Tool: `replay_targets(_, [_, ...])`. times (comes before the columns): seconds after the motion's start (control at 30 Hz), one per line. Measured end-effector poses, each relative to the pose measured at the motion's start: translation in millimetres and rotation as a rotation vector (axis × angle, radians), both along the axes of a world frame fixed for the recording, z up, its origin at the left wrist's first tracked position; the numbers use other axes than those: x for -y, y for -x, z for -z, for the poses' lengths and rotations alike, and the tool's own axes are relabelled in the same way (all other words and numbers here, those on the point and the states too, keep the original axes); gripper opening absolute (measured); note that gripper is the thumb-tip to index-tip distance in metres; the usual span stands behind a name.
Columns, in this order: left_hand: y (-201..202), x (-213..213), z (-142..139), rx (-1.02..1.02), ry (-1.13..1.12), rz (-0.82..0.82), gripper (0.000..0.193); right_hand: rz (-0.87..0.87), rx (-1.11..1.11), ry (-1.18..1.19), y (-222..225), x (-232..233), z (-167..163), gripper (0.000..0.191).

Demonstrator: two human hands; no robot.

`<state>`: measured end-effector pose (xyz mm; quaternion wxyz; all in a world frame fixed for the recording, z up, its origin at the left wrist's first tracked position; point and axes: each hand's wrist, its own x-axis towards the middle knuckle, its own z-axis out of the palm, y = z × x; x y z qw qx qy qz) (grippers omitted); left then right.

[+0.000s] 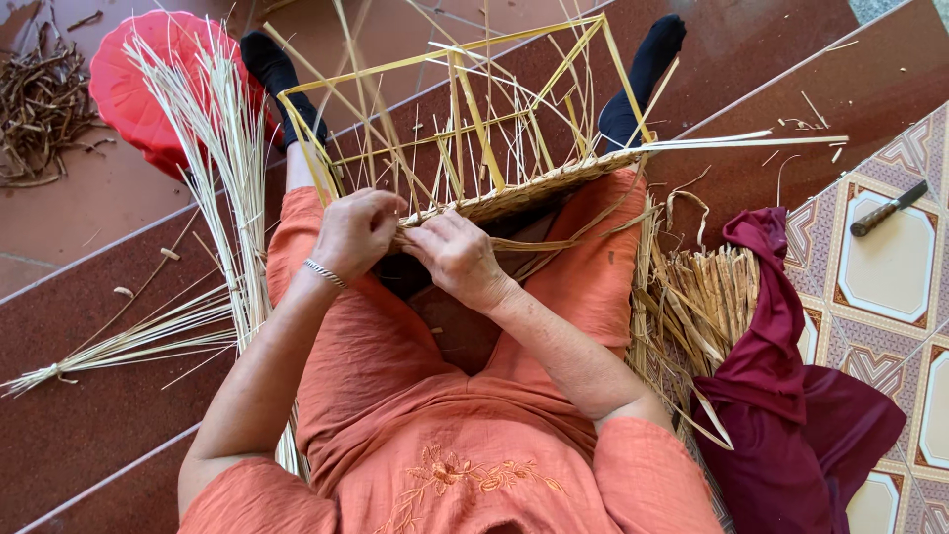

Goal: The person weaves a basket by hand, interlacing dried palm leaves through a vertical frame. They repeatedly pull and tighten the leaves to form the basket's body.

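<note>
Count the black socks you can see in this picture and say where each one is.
2. One black sock is at upper left, beside the red stool. The other black sock is at upper right, behind the half-woven basket. None seems hidden.

Seated, both bare forearms reaching forward from orange sleeves and converging over the lap. Left hand (pixel 356 232) curled knuckles-up, fingers closed in a pinch, a metal bracelet (pixel 323 273) at the wrist. Right hand (pixel 457 255) just beside it, fingertips nearly meeting the left, fingers bent and pressing down.
</note>
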<state>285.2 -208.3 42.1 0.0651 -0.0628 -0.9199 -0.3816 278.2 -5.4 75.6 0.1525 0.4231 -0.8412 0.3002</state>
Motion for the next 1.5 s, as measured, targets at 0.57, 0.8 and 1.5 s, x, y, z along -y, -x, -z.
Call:
replay_targets(0.57, [-27.4, -10.2, -16.8, -0.13, -0.108, 0.065, 0.053, 0.205, 0.041, -0.448, 5.6, 23.9, -23.2, 0.004])
replay_targets(0.8, [-24.8, -21.5, -25.4, -0.154, 0.009, 0.07, 0.052, 0.003, 0.514, -0.237, 64.4, 0.9, -19.4, 0.018])
replay_targets(1.5, [-3.7, -10.0, 12.8, -0.058, -0.076, -0.165, 0.016, 0.121, -0.025, 0.018, 14.2, 3.5, 49.9, 0.023])
